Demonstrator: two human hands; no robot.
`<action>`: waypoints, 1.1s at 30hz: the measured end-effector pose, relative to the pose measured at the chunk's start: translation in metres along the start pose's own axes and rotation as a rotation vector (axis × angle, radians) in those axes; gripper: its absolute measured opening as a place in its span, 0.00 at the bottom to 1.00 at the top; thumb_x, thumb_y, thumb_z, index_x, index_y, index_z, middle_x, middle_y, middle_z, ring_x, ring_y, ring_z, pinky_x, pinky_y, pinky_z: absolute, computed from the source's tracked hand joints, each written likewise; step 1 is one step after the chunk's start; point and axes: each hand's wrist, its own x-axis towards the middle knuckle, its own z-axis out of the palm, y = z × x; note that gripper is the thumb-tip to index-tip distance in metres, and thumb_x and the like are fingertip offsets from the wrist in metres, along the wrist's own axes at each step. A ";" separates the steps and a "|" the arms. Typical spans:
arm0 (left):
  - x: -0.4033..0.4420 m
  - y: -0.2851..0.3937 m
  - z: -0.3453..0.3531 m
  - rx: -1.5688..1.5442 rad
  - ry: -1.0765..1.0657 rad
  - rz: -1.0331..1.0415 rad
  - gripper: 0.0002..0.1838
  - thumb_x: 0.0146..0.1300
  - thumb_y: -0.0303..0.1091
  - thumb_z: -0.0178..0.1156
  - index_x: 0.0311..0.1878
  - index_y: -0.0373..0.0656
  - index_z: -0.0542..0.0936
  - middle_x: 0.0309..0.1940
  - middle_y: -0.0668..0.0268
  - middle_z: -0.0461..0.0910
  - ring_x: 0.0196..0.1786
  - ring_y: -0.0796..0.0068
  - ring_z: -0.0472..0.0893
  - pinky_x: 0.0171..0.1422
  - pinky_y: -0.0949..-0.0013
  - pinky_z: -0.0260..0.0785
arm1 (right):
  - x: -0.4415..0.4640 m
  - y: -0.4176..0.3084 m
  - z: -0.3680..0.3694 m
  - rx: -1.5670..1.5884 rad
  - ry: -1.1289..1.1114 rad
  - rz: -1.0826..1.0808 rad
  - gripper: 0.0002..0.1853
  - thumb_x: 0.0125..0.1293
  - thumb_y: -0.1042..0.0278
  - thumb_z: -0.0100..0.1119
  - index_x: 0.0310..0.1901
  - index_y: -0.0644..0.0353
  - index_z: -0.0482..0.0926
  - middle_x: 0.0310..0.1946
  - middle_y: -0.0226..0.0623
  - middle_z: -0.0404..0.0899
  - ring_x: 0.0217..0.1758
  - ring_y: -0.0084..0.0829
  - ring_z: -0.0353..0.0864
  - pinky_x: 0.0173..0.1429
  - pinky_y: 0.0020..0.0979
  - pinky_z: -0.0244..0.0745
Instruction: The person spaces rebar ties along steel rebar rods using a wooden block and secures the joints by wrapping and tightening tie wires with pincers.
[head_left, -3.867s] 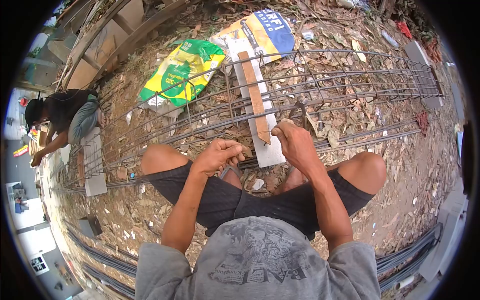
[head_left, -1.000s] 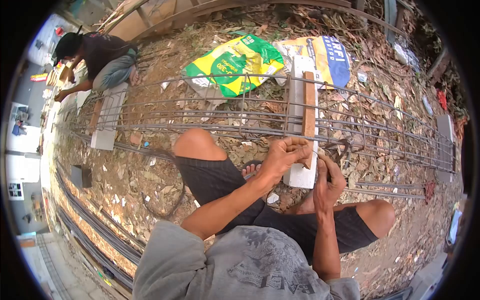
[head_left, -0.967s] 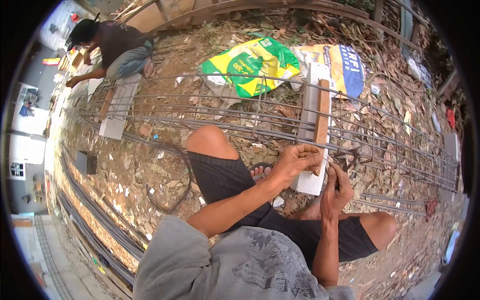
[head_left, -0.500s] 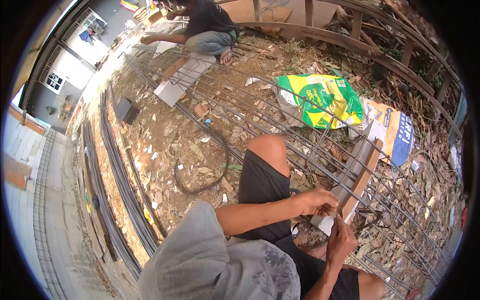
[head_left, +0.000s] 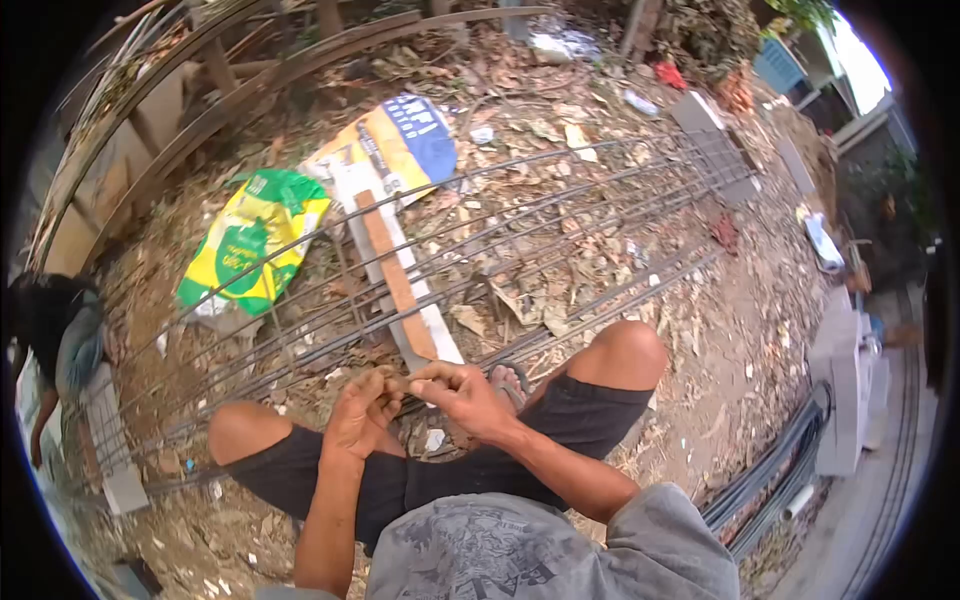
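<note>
My left hand [head_left: 362, 412] is raised over my lap with its fingers curled in. Beside it, my right hand [head_left: 466, 402] pinches thumb against finger, and the fingertips of both hands nearly meet. Whatever they hold is too small to make out. Just beyond them lies a strip of brown wood [head_left: 392, 268] on a long pale block [head_left: 440, 335]. Several long steel reinforcing bars [head_left: 560, 192] cross above that block, joined by thin square stirrups in places.
A green and yellow sack [head_left: 255, 240] and a blue and orange sack [head_left: 415, 140] lie beyond the bars. Another person [head_left: 65, 330] squats at the far left. A second pale block [head_left: 700, 118] supports the bars' far right. Dark bundled rods [head_left: 770, 470] lie at right.
My view has swung to the right, so the sacks and the other person now appear further left. Both hands stay close together at fingertip level.
</note>
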 end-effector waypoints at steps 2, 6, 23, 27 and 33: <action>-0.001 -0.004 0.007 -0.007 0.057 0.004 0.14 0.73 0.32 0.68 0.57 0.36 0.81 0.39 0.63 0.88 0.41 0.73 0.88 0.46 0.72 0.85 | -0.002 -0.001 0.001 0.077 0.036 -0.089 0.14 0.76 0.61 0.67 0.53 0.63 0.86 0.30 0.19 0.78 0.29 0.11 0.65 0.31 0.23 0.58; 0.000 -0.006 0.021 0.257 0.187 0.186 0.12 0.70 0.29 0.71 0.52 0.35 0.84 0.37 0.64 0.87 0.40 0.75 0.87 0.45 0.74 0.82 | -0.005 0.005 -0.003 -0.106 0.144 -0.023 0.13 0.75 0.63 0.66 0.54 0.61 0.87 0.31 0.24 0.81 0.31 0.12 0.70 0.34 0.23 0.65; -0.008 -0.005 0.041 0.854 0.213 0.675 0.06 0.71 0.26 0.69 0.48 0.36 0.86 0.42 0.64 0.86 0.46 0.75 0.84 0.55 0.69 0.76 | -0.015 -0.005 0.002 0.124 -0.008 -0.078 0.14 0.76 0.64 0.64 0.56 0.64 0.83 0.35 0.26 0.84 0.31 0.13 0.79 0.34 0.22 0.73; -0.005 -0.004 0.050 0.674 0.129 0.614 0.11 0.72 0.29 0.69 0.53 0.35 0.85 0.43 0.63 0.87 0.46 0.75 0.85 0.57 0.68 0.78 | -0.012 -0.002 -0.003 0.161 -0.067 -0.084 0.14 0.76 0.64 0.65 0.56 0.65 0.83 0.36 0.27 0.84 0.34 0.14 0.81 0.34 0.21 0.73; 0.001 -0.017 0.031 0.346 0.051 0.418 0.10 0.71 0.31 0.70 0.51 0.37 0.85 0.46 0.62 0.86 0.49 0.74 0.85 0.58 0.68 0.79 | -0.009 0.007 0.001 0.199 -0.024 -0.111 0.14 0.77 0.63 0.64 0.55 0.64 0.83 0.34 0.25 0.82 0.30 0.13 0.76 0.30 0.21 0.70</action>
